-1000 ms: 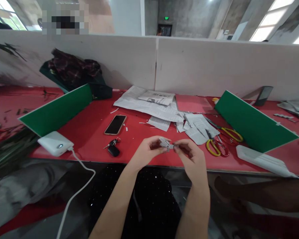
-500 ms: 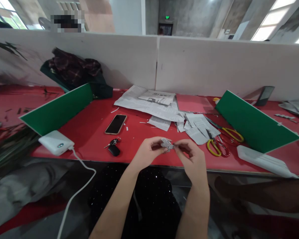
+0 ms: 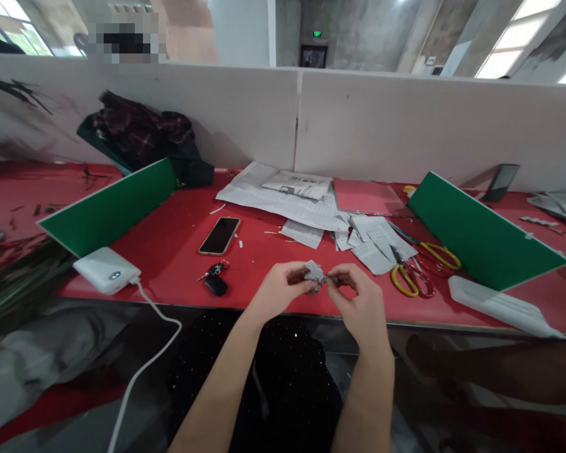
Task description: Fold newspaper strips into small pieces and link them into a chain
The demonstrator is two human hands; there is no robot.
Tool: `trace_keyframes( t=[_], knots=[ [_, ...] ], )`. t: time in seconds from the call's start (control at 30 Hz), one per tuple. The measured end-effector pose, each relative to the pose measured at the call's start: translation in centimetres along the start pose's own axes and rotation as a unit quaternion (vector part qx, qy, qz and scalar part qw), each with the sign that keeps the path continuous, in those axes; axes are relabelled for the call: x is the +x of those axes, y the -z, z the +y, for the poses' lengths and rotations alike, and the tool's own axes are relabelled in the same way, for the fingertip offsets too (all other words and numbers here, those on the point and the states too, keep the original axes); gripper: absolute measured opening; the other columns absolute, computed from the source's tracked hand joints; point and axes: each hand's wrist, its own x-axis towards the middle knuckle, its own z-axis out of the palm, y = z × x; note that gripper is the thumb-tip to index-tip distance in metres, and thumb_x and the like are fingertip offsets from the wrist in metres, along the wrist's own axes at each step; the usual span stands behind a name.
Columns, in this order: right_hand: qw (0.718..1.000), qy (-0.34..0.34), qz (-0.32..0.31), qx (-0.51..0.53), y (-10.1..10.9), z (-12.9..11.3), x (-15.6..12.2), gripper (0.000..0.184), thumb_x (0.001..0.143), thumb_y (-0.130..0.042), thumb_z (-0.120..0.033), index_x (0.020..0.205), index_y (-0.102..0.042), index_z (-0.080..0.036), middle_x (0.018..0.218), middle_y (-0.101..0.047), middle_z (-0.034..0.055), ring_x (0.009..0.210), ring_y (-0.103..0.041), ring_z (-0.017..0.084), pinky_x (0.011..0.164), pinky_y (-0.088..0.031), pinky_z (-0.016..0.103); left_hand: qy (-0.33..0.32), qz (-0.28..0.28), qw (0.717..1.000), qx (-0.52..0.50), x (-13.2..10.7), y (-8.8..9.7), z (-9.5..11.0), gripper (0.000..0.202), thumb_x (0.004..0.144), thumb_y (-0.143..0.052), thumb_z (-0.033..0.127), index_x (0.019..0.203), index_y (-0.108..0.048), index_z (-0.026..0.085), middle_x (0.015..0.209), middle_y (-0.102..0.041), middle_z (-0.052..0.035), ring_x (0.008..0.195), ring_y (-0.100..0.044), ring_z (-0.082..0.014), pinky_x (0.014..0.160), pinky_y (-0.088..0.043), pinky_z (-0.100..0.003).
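Observation:
Both of my hands meet over the front edge of the red table (image 3: pixel 179 251). My left hand (image 3: pixel 278 290) and my right hand (image 3: pixel 358 302) pinch a small folded piece of printed paper (image 3: pixel 315 272) between their fingertips, fingers closed on it. Just behind the hands lie cut paper pieces (image 3: pixel 372 245) and spread newspaper sheets (image 3: pixel 283 195). Two pairs of scissors, one yellow-handled (image 3: pixel 405 277) and one with red and yellow handles (image 3: pixel 434 255), rest to the right of my right hand.
A phone (image 3: pixel 219 235) and a car key (image 3: pixel 214 280) lie left of my hands. A white power bank (image 3: pixel 106 270) with a cable sits at the table edge. Two green boards (image 3: pixel 108 207) (image 3: pixel 481 229) lean left and right. A dark bag (image 3: pixel 141 135) rests against the white partition.
My right hand has shifted slightly left and closer to the left hand, fingers working on the folded paper. The rest of the table is unchanged.

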Motion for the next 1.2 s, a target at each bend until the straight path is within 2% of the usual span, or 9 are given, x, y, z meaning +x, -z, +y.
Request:
trace_keyframes(
  t=[0.1,0.3,0.57,0.73,1.2],
  knots=[
    [1.0,0.003,-0.015,-0.01,-0.07,0.08,0.04,0.012,0.075,-0.054,-0.011,0.082,-0.054,-0.021,0.078,-0.059,-0.0003,0.072,-0.055,0.013,0.069,-0.045,0.026,0.004,0.003,1.0,-0.002,0.04,-0.14,-0.02,0.012,0.075,-0.058,0.017,0.084,-0.062,0.012,0.075,-0.06,-0.0029,0.07,-0.056,-0.0128,0.071,-0.047,-0.028],
    [0.998,-0.016,-0.05,0.047,-0.13,0.31,0.08,0.01,0.078,-0.053,-0.016,0.087,-0.053,-0.021,0.08,-0.06,0.0004,0.073,-0.057,0.013,0.069,-0.046,0.025,0.001,0.03,1.0,0.011,0.06,-0.13,-0.17,0.012,0.075,-0.058,0.018,0.084,-0.062,0.012,0.073,-0.06,-0.0029,0.068,-0.056,-0.0129,0.069,-0.047,-0.027],
    [0.998,-0.018,-0.048,0.048,0.03,0.11,0.07,0.006,0.077,-0.054,-0.017,0.083,-0.054,-0.02,0.077,-0.06,0.0,0.072,-0.058,0.013,0.068,-0.046,0.026,0.011,-0.004,1.0,0.023,-0.02,0.41,-0.27,0.015,0.076,-0.058,0.019,0.087,-0.065,0.012,0.078,-0.063,-0.004,0.074,-0.058,-0.0142,0.075,-0.048,-0.03],
    [0.997,-0.025,-0.06,0.041,0.07,-0.06,0.07,0.005,0.077,-0.053,-0.018,0.082,-0.053,-0.02,0.077,-0.059,0.0004,0.07,-0.057,0.014,0.066,-0.046,0.026,0.022,-0.003,0.999,0.042,0.06,0.52,-0.53,0.018,0.079,-0.055,0.024,0.089,-0.065,0.013,0.079,-0.064,-0.0048,0.072,-0.059,-0.0147,0.074,-0.05,-0.031],
    [0.996,-0.038,-0.067,0.04,-0.06,0.17,0.1,0.009,0.075,-0.053,-0.017,0.082,-0.048,-0.02,0.076,-0.056,-0.0002,0.069,-0.054,0.013,0.065,-0.044,0.026,0.018,-0.007,0.999,0.037,0.01,0.3,-0.42,0.016,0.079,-0.054,0.022,0.086,-0.065,0.012,0.076,-0.063,-0.0037,0.07,-0.058,-0.013,0.071,-0.049,-0.028]
  ],
)
